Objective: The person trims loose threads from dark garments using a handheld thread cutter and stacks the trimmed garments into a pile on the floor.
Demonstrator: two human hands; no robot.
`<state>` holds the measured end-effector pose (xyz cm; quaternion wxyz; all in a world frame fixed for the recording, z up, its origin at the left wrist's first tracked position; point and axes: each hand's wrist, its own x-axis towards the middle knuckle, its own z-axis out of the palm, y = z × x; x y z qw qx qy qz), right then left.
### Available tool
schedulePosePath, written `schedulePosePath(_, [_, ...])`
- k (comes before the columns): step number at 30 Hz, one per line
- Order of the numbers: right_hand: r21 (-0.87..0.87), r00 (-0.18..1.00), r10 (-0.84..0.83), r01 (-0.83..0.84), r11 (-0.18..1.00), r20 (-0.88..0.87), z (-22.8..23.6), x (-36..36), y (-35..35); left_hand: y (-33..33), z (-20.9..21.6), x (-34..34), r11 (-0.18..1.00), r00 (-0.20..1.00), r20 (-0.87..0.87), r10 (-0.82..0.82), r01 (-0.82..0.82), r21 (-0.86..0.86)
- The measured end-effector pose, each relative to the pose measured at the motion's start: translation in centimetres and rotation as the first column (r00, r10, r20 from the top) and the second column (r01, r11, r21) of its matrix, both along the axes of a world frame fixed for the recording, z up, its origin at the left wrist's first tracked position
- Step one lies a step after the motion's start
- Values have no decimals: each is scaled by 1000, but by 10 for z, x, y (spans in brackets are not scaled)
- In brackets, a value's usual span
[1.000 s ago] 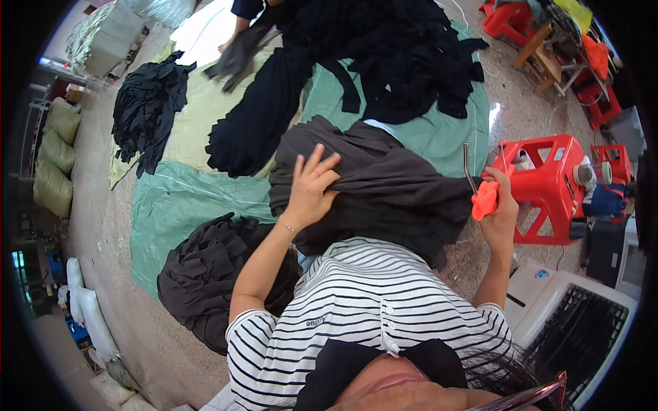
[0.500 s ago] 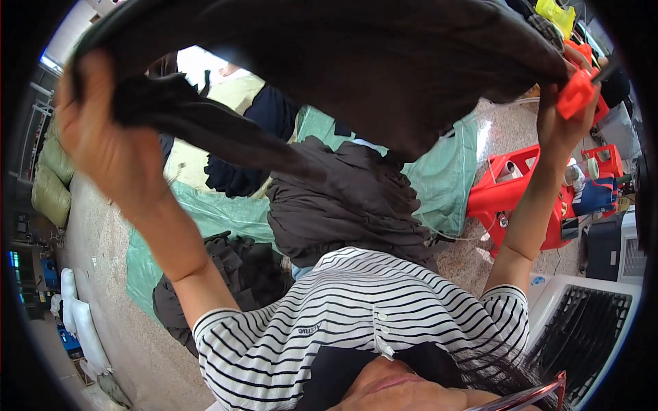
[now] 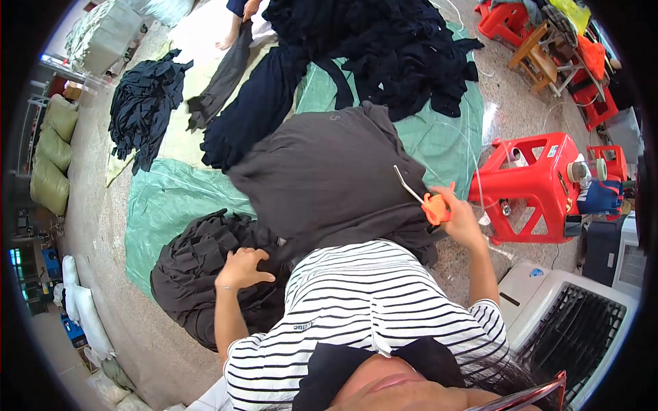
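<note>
A dark grey-brown garment [image 3: 329, 171] lies spread over a heap of like cloth in front of me. My left hand [image 3: 243, 268], fingers spread and holding nothing, hovers over or rests on a dark cloth pile [image 3: 188, 274] at the left; whether it touches I cannot tell. At the garment's right edge, my right hand [image 3: 458, 216] is closed round an orange-handled tool [image 3: 436, 209]. Its thin, bent metal shaft points up and left over the cloth.
Green sheeting [image 3: 178, 195] lies under the heaps. Navy clothes [image 3: 411, 61] are piled at the far side. Another person's hand [image 3: 251, 8] grips a grey garment [image 3: 226, 82]. A red stool [image 3: 528, 171] stands at right, above a white appliance [image 3: 576, 329].
Both hands have come down from high up. The dark garment they held aloft has been let go and now lies on the heap. The orange-handled tool stays in my right hand.
</note>
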<state>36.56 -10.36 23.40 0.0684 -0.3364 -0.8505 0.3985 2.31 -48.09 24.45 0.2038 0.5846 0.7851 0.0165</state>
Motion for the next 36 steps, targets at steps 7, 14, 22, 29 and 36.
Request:
schedulePosePath(7, [18, 940, -342, 342, 940, 12, -26, -13, 11, 121, 2, -10, 731, 926, 224, 303, -377, 569])
schedulePosePath(14, [86, 906, -302, 340, 937, -296, -72, -43, 41, 295, -40, -84, 803, 994, -78, -73, 105, 587])
schedulePosePath(22, [-418, 873, -322, 154, 895, -367, -59, -50, 23, 348, -60, -94, 849, 942, 245, -228, 69, 523])
schedulePosePath(29, [-229, 927, -278, 222, 948, -251, -55, -60, 22, 218, 81, -89, 575, 998, 32, -45, -1, 818])
schedulePosePath(36, [244, 961, -275, 263, 933, 17, -26, -65, 24, 135, 23, -57, 793, 959, -136, 247, -120, 597])
